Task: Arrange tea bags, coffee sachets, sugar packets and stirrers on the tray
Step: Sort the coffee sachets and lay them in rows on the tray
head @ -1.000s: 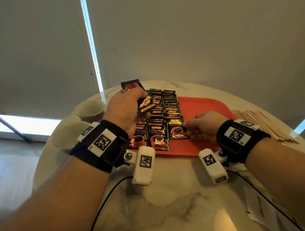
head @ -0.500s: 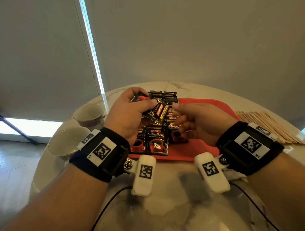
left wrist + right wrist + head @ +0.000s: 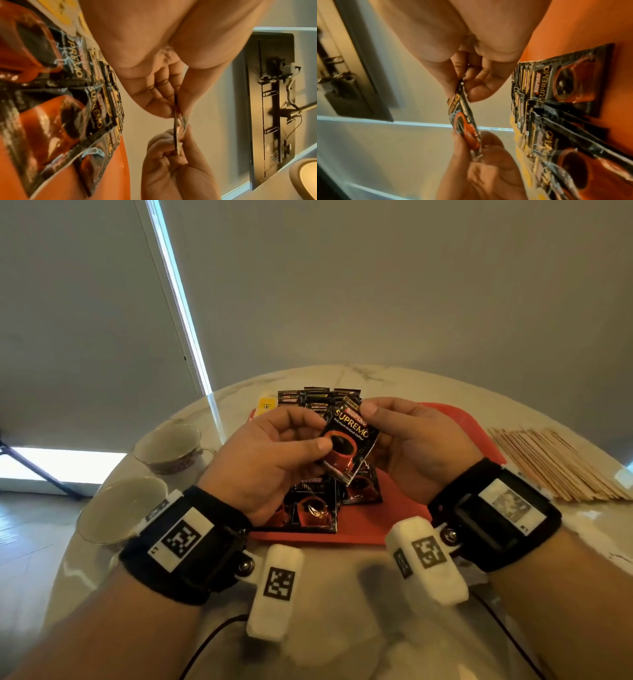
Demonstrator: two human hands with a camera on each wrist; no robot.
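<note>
A black coffee sachet (image 3: 349, 440) with a red cup printed on it hangs tilted above the red tray (image 3: 479, 436). My left hand (image 3: 320, 434) pinches its lower left side between thumb and fingers. My right hand (image 3: 371, 419) pinches its top right corner. In the left wrist view the sachet (image 3: 178, 127) shows edge-on between both hands; in the right wrist view the same sachet (image 3: 464, 121) shows its printed face. Rows of overlapping coffee sachets (image 3: 315, 508) lie on the tray's left part, partly hidden by my hands.
Wooden stirrers (image 3: 555, 467) lie in a flat pile right of the tray. Two cups (image 3: 168, 446) (image 3: 123, 511) stand at the table's left. A yellow tea bag (image 3: 267, 405) lies behind the tray's far left corner. A cable runs across the marble table's near edge.
My left hand brought a sachet up and toward me. My right hand left the row on the tray, rose and took hold of that sachet's top corner.
</note>
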